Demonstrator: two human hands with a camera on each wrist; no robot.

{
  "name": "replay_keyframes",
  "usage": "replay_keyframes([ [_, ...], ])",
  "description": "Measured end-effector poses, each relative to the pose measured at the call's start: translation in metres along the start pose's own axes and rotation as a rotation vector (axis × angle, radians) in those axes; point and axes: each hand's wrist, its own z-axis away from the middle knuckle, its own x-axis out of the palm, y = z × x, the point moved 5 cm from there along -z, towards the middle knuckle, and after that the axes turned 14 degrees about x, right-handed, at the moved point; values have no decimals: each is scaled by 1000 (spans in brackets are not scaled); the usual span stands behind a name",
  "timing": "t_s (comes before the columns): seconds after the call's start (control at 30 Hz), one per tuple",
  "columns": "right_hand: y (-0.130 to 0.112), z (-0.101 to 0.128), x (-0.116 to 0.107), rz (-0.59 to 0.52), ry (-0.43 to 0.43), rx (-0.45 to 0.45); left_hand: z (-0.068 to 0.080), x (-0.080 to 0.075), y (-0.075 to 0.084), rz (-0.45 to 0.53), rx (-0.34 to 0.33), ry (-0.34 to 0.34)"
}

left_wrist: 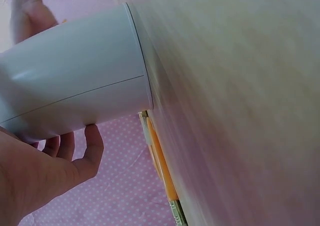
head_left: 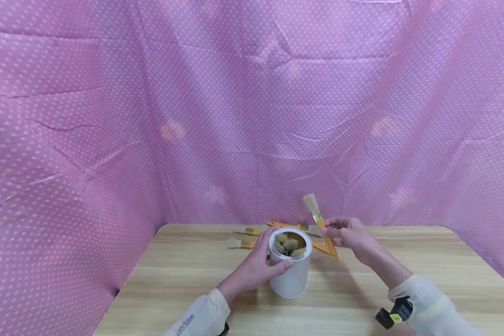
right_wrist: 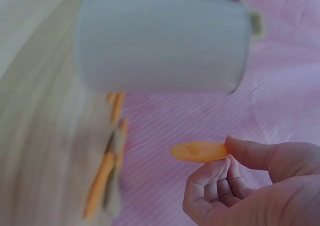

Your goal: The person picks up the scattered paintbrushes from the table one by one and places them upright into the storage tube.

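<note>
From the head camera, my left hand (head_left: 254,266) is wrapped around the side of a white cylindrical tin (head_left: 291,273) that stands upright near the middle of the pale wooden table (head_left: 424,261); several bristle heads poke up inside it. My right hand (head_left: 348,235) pinches a small orange-handled paintbrush with pale bristles (head_left: 319,224) by its handle, held above and just right of the tin's mouth, bristles pointing up and away, handle end tilted down. More orange-handled brushes (head_left: 245,237) lie flat on the table behind the tin. I judge the brush light and stiff along the handle, soft only at the bristles, so the handle is the place to grip it.

From the left wrist, my fingers (left_wrist: 75,151) curl around the tin's smooth wall (left_wrist: 80,96). It looks slick and thin-walled, likely light enough to tip, so a wrap round the body suits it. One spare brush (left_wrist: 160,166) lies beyond its base.

From the right wrist, thumb and fingers (right_wrist: 240,166) nip the rounded orange handle end (right_wrist: 200,151), the tin (right_wrist: 160,41) blurred beyond it, apart from the handle. The spare brushes (right_wrist: 107,171) lie on the table.
</note>
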Motion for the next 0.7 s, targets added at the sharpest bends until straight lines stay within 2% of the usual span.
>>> replay_keyframes([
  [0.4,-48,29,19,-36,-15,-96,1,3,2,-7,-10,0],
  [0.7,-65,38,29,-60,-25,-216,2,3,3,-3,-23,4],
])
